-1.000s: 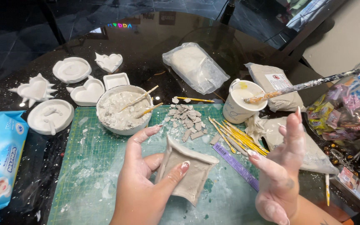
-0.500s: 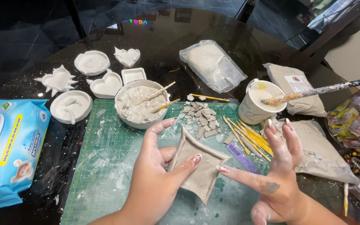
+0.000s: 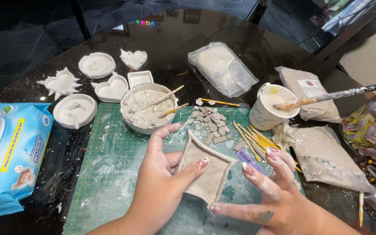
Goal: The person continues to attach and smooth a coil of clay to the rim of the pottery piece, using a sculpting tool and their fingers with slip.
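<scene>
- Your left hand (image 3: 162, 187) grips the square clay dish (image 3: 207, 172), thumb inside its wall, steadying it above the green cutting mat (image 3: 109, 174).
- Your right hand (image 3: 270, 196) is open, one fingertip touching the dish's lower corner, apparently to shape it.
- Bowl of clay mix (image 3: 146, 109) stands near on the surface, within reach.
</scene>
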